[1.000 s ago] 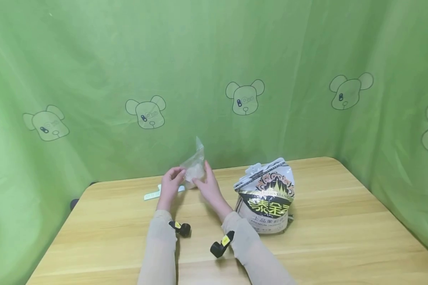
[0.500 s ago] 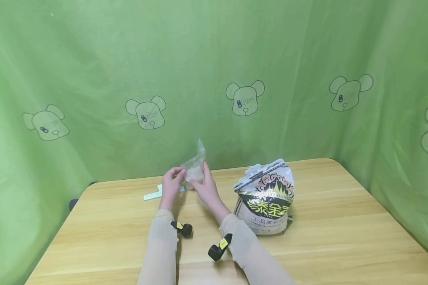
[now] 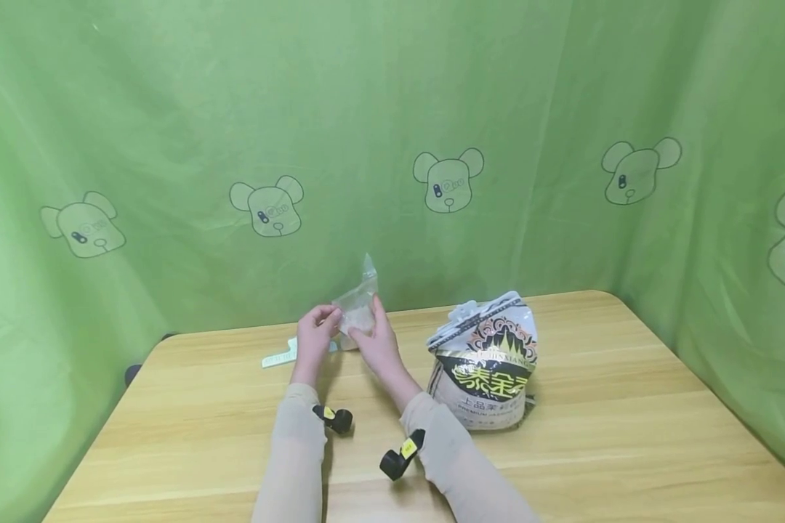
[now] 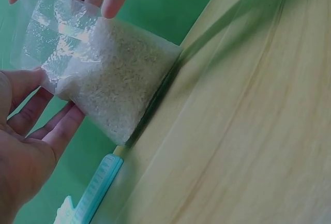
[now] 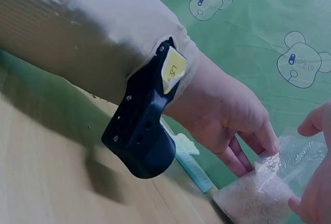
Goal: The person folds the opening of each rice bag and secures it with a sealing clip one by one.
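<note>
A small clear plastic bag of white rice (image 3: pixel 358 311) stands at the table's far edge in the head view, its loose top rising to a point. My left hand (image 3: pixel 312 341) pinches the bag's left side between thumb and fingers. On the right side, my right hand (image 3: pixel 384 352) holds the bag with its thumb in front; the fingers are partly hidden. The left wrist view shows the rice (image 4: pixel 124 74) settled in the lower part, with the bag's base at the tabletop. Beside it lies a pale turquoise sealing clip (image 4: pixel 98 188), partly behind my left hand in the head view.
A large printed rice bag (image 3: pixel 490 370) stands to the right of my right forearm, its folded top held by a whitish clip (image 3: pixel 464 312). Behind the wooden table (image 3: pixel 602 450) hangs a green curtain (image 3: pixel 366 109) with bear-head prints.
The bag's upper part has shifted slightly right and lies flatter, with a straighter crease, than a second ago. Both hands keep their hold and have barely moved.
</note>
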The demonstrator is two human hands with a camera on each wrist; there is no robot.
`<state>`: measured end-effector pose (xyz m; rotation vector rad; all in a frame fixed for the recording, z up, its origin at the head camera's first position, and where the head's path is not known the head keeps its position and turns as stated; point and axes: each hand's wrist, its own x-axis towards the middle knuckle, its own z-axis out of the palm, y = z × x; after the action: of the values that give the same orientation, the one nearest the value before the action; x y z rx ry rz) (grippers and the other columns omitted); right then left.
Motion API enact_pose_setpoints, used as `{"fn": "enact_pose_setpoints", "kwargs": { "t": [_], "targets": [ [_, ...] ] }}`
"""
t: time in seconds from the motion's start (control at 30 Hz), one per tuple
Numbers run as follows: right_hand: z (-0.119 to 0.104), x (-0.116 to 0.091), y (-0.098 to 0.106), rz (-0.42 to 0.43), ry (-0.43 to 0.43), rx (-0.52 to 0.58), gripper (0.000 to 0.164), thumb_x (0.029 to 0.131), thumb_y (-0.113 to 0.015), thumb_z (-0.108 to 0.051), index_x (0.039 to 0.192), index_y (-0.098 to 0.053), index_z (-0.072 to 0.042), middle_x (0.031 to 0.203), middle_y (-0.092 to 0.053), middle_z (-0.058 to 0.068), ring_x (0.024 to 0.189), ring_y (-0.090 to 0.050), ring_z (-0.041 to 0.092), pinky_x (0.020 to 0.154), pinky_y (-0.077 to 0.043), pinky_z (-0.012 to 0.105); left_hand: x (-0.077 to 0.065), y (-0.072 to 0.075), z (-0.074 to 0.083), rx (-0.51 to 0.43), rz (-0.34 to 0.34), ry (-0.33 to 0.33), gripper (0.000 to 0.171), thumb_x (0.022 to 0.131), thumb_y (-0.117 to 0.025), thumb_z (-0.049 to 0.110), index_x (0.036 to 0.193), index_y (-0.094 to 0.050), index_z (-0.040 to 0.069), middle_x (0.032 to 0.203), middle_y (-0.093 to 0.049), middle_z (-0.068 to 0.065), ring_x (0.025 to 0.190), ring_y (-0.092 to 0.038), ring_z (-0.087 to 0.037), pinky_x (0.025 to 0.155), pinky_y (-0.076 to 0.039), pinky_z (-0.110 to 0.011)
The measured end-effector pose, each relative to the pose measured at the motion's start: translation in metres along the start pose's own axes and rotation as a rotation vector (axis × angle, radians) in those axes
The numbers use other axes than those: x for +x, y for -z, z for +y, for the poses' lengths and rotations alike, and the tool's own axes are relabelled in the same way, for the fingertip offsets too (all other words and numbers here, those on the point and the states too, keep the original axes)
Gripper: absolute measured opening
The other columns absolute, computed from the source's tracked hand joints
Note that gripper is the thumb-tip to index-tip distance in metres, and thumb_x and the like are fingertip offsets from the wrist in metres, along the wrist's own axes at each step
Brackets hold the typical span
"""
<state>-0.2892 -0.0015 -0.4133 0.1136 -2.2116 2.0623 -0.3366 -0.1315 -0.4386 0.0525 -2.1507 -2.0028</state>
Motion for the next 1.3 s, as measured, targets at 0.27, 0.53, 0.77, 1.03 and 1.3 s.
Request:
{"fn": "enact_pose_setpoints", "kwargs": {
  "t": [0.27, 0.53, 0.77, 1.03, 1.3],
  "targets": [
    [-0.01, -0.005, -0.002, 0.036, 0.022, -0.026, 0.085, 0.085, -0.061, -0.004, 0.156, -0.014, -0.009, 0.16, -0.024, 0.015, 0.145, -0.028, 0.037, 0.12, -0.024, 0.052, -0.001, 0.001, 0.008, -0.028, -0.023, -0.022, 0.023, 0.095, -0.059, 0.01, 0.113, -0.062, -0.005, 0.116, -0.064, -0.022, 0.091, -0.066, -0.014, 0.086, -0.059, -0.028],
    [-0.012, -0.011, 0.002, 0.069, 0.05, -0.033, 0.085, 0.085, -0.061, -0.007, 0.156, -0.014, -0.011, 0.161, -0.024, 0.013, 0.145, -0.029, 0.036, 0.119, -0.026, 0.052, -0.004, -0.003, 0.019, -0.033, -0.045, -0.034, 0.021, 0.094, -0.061, 0.008, 0.11, -0.063, -0.005, 0.116, -0.064, -0.021, 0.094, -0.067, -0.017, 0.085, -0.059, -0.027],
    [-0.012, -0.02, 0.009, 0.07, 0.083, -0.072, 0.084, 0.087, -0.062, -0.009, 0.156, -0.014, -0.011, 0.161, -0.023, 0.013, 0.147, -0.026, 0.035, 0.121, -0.021, 0.053, -0.012, -0.003, 0.03, 0.012, -0.069, -0.05, 0.022, 0.094, -0.062, 0.011, 0.111, -0.063, -0.003, 0.118, -0.064, -0.02, 0.102, -0.067, -0.025, 0.087, -0.058, -0.028],
    [-0.017, -0.037, 0.013, 0.026, 0.117, -0.085, 0.083, 0.088, -0.061, -0.007, 0.156, -0.013, -0.012, 0.162, -0.02, 0.012, 0.148, -0.023, 0.033, 0.121, -0.021, 0.051, -0.027, 0.004, 0.039, 0.046, -0.076, -0.05, 0.024, 0.094, -0.062, 0.014, 0.112, -0.063, -0.001, 0.117, -0.065, -0.019, 0.104, -0.067, -0.027, 0.089, -0.058, -0.03],
    [-0.022, -0.053, 0.019, -0.048, 0.182, -0.113, 0.082, 0.091, -0.062, -0.01, 0.156, -0.012, -0.009, 0.161, -0.02, 0.016, 0.144, -0.03, 0.039, 0.117, -0.029, 0.053, -0.042, 0.012, 0.045, 0.044, -0.08, -0.078, 0.023, 0.094, -0.062, 0.013, 0.11, -0.064, -0.004, 0.117, -0.065, -0.019, 0.105, -0.068, -0.03, 0.086, -0.059, -0.029]
  ]
}}
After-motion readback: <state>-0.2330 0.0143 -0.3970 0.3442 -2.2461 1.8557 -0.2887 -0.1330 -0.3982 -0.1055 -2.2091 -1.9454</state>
